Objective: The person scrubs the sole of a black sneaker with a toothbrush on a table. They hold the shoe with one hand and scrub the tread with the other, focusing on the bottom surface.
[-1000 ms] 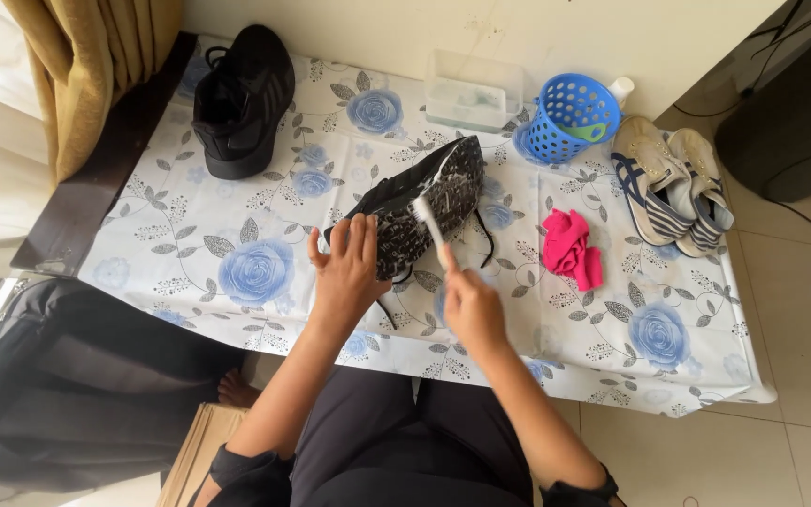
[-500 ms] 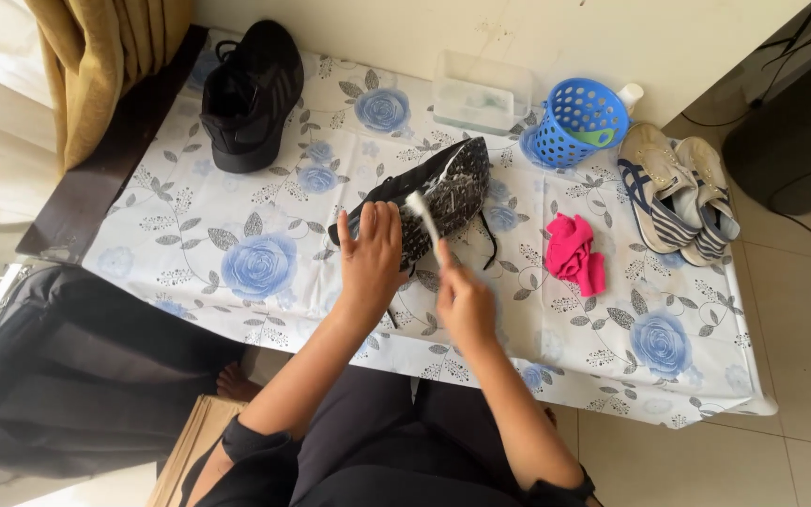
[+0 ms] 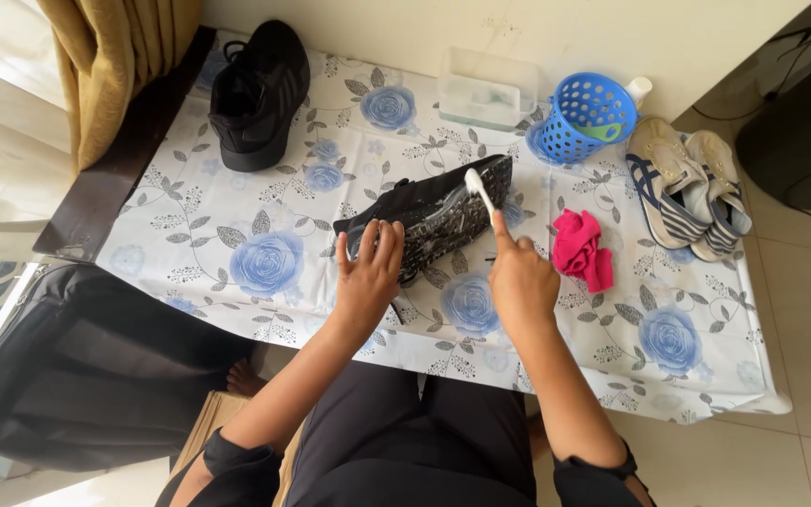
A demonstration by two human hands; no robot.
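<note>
A black shoe (image 3: 443, 211) lies on its side in the middle of the flower-patterned table (image 3: 237, 253), its sole facing me. My left hand (image 3: 368, 272) rests on the shoe's near end with fingers spread, pressing it down. My right hand (image 3: 518, 277) grips a white toothbrush (image 3: 479, 191), whose head touches the sole near the shoe's far end. A second black shoe (image 3: 257, 94) stands upright at the table's far left.
A pink cloth (image 3: 582, 249) lies right of the shoe. A blue basket (image 3: 589, 115) and a clear plastic box (image 3: 488, 89) sit at the back. A striped pair of shoes (image 3: 682, 183) is at the right edge. A black bag (image 3: 77, 366) lies on the floor at left.
The right hand has moved the toothbrush along the sole toward the shoe's far end. The left hand stays on the shoe's near end.
</note>
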